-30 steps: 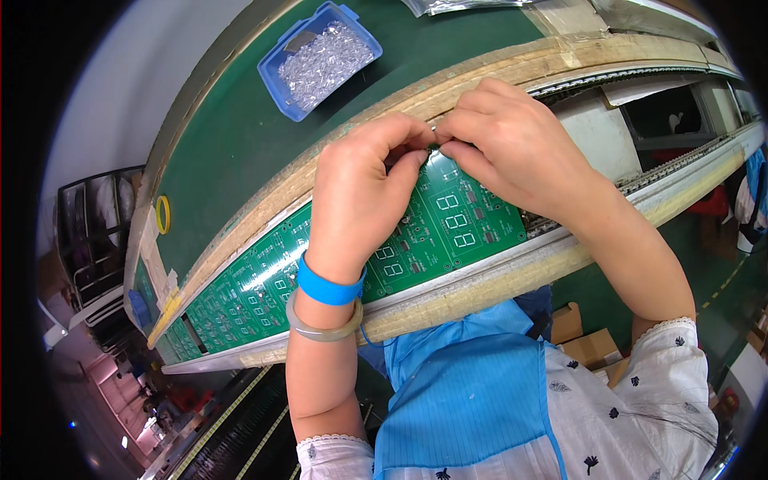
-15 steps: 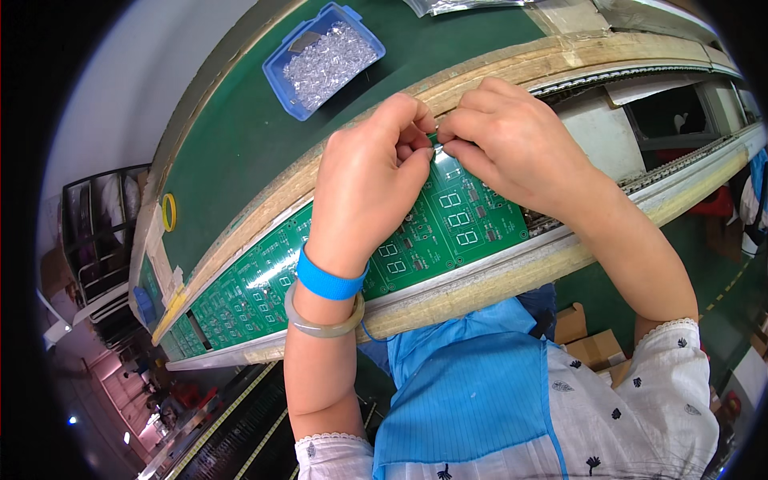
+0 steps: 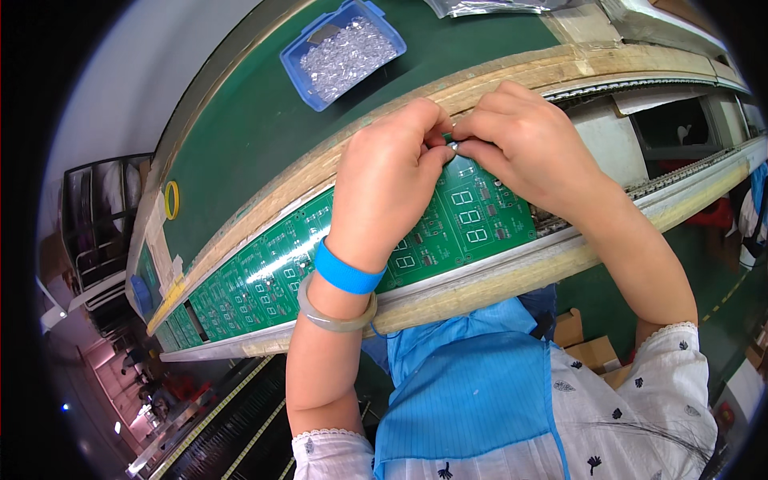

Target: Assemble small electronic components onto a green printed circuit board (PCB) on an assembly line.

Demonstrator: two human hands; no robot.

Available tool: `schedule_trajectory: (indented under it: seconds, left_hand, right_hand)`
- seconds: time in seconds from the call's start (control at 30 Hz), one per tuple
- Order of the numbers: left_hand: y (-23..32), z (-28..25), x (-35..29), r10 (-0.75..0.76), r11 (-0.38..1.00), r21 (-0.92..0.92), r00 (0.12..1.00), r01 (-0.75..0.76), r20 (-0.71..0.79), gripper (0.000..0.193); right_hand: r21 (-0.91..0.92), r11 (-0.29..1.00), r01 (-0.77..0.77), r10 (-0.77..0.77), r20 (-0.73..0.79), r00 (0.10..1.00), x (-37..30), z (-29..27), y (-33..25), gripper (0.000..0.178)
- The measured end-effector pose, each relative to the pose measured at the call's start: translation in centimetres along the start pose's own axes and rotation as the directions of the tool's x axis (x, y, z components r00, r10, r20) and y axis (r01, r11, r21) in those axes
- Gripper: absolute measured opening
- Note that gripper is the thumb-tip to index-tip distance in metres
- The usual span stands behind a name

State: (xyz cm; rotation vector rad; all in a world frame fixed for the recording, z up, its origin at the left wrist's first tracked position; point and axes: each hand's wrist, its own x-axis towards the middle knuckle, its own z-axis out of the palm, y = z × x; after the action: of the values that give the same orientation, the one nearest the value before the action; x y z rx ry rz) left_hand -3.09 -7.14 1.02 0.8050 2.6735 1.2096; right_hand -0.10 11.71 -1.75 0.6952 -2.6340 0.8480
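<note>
My left hand (image 3: 386, 188), with a blue wristband (image 3: 346, 270) and a pale bangle (image 3: 336, 316) on its arm, is closed in a pinch at the far edge of a green circuit board (image 3: 500, 228). Right beside it, my right hand (image 3: 534, 144) pinches too, and the fingertips of both nearly meet. Between them shows a tiny shiny piece (image 3: 454, 147), too small to name. White digit outlines (image 3: 468, 214) and small components cover the board, which lies in a rail. My left hand and forearm hide part of it.
Beyond the wooden rail (image 3: 272, 188), a blue bin (image 3: 293, 66) holds many small clear pieces (image 3: 348, 58) on the green tabletop (image 3: 232, 128). A yellow tape roll (image 3: 171, 200) lies at the left. The chain conveyor (image 3: 664, 186) runs off to the right.
The whole view has shifted slightly, so bin, board and hands appear farther right. Both hands stay pinched together at the board's far edge, with the fingertips slightly rearranged.
</note>
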Motion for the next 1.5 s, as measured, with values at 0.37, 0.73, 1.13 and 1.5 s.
schedule_trajectory:
  seconds: [0.37,0.73,1.13,1.5]
  left_hand:
    - [-5.1,-5.9,4.8,0.336,0.747,0.656,0.912,-0.107,-0.234,0.011]
    - [-7.0,-5.7,6.7,0.199,0.727,0.686,0.949,0.024,-0.245,0.007]
    - [-1.7,-6.8,4.5,-0.007,0.945,0.303,0.936,0.121,-0.351,0.014]
    - [-2.4,-4.7,-1.1,-0.343,0.593,-0.761,0.938,0.264,0.058,0.021]
  right_hand:
    - [-0.277,0.943,0.187,-0.190,0.015,0.982,9.9,-1.4,0.3,0.015]
    - [-0.508,0.858,0.076,-0.007,0.136,0.991,14.6,1.1,-1.2,0.012]
    - [0.356,0.880,-0.315,0.340,-0.007,0.941,12.4,-2.6,-4.0,0.011]
    - [0.654,0.700,-0.286,0.286,0.109,0.952,4.9,-0.4,-0.5,0.017]
